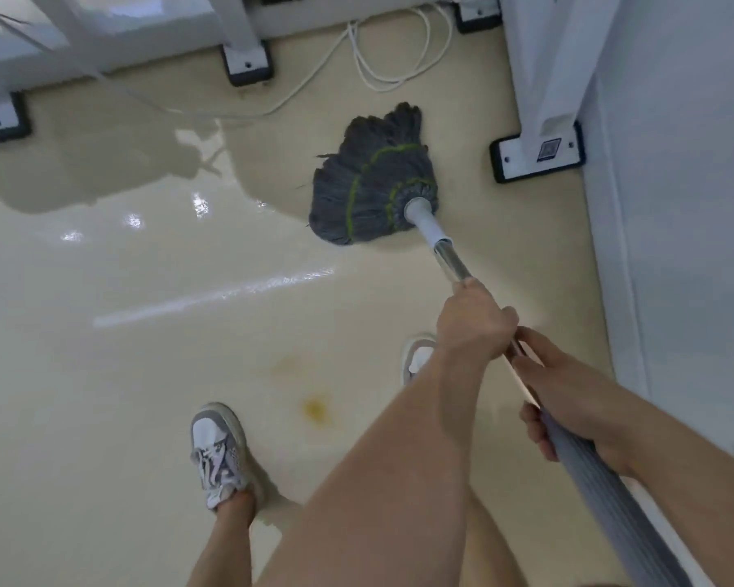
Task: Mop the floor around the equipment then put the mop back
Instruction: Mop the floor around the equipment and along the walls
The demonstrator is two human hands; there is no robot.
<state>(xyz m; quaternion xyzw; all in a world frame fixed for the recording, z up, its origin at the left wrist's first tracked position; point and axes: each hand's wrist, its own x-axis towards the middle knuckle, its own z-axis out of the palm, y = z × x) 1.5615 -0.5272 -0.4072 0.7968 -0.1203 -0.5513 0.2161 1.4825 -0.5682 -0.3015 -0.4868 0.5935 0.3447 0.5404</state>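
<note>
In the head view, the mop head (371, 175), made of dark gray strings with green stitching, lies flat on the beige floor (145, 341) in the upper middle of the frame. Its strings spread toward the top. It is near a black-and-white foot plate (537, 152) of the white equipment frame (543, 57) at the upper right, but it does not touch it. The mop handle (448, 258) runs from the mop head diagonally down to the lower right corner: first a white collar, then a shiny metal tube, then a gray ribbed sleeve.

The left hand (475, 322) is the higher one on the handle, at the middle right of the frame. Its fingers are curled fully round the metal tube. The right hand (564, 400) is just below it, and its fingers wrap the handle where the metal tube meets the gray sleeve.

A white cable (382, 61) lies in loops on the floor at the top, above the mop head. The floor is glossy, with bright reflections on the left side. A yellow stain (314, 406) is in the lower middle, between the two gray-and-white sneakers (219, 453). A white wall (674, 226) fills the right edge.
</note>
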